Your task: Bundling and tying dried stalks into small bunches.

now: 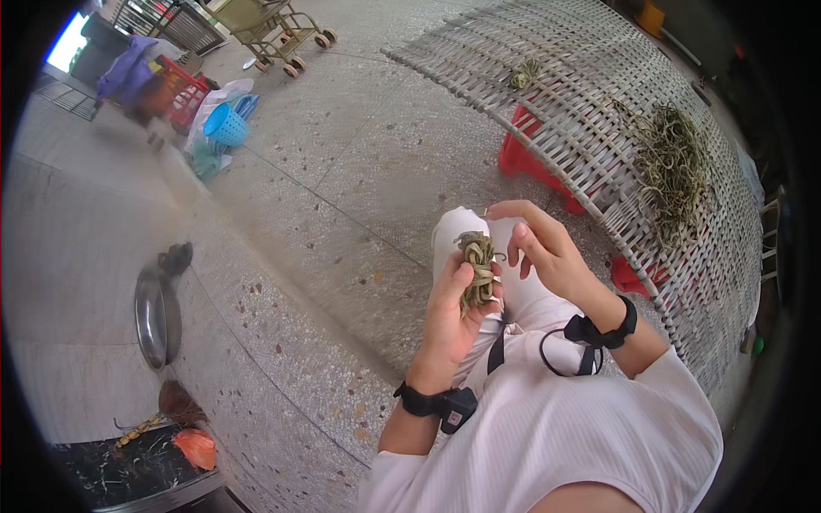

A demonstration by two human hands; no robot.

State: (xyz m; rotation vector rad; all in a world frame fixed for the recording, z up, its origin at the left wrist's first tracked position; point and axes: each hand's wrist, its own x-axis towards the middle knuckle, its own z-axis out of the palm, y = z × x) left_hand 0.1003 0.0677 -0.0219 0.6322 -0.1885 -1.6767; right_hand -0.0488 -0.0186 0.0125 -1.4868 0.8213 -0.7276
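Observation:
A bundle of dried greenish-brown plant strips [478, 272], wound around its middle, rests in my left hand [453, 308] above my knees. My left thumb and fingers close around it. Just right of the bundle is my right hand [535, 247], its fingers bent and apart, with nothing seen in them. A woven slatted rack [577, 134] stands to my right. On it lies a tangled heap of the same dried strips [673, 173], and farther off a small bundle [526, 74].
Red plastic stools [545, 170] stand beneath the rack. At left, a metal basin [151, 319] leans on its side near a broom [179, 403]. Beyond are a blue perforated basket [226, 125], a red crate [186, 90] and a wheeled stroller [272, 29].

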